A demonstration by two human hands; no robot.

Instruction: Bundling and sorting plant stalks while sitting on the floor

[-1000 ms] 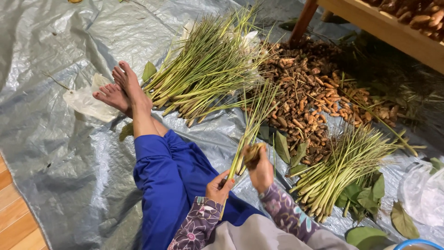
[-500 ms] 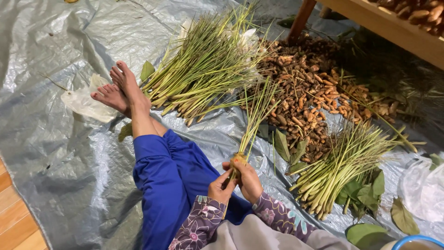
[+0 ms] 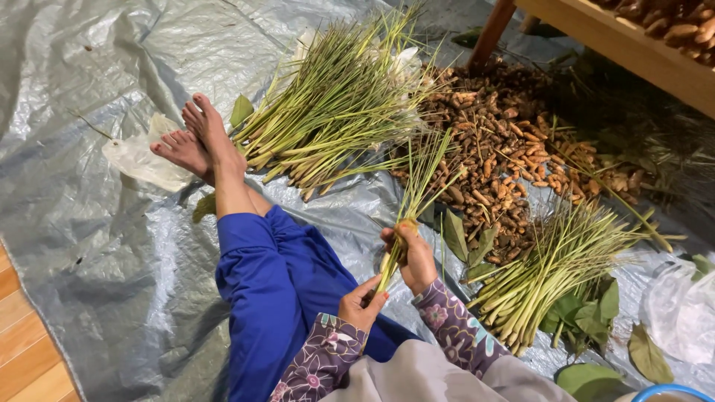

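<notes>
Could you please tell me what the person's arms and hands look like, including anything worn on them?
Both arms wear long purple sleeves with a pale flower print, reaching the wrists. The left hand and right hand are bare, without gloves; no rings or bracelets show.

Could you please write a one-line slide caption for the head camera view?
Seated on a grey tarp, right hand and left hand grip a lemongrass bundle beside turmeric roots.

Roots [image 3: 514,149] between two stalk piles [image 3: 335,112]
</notes>
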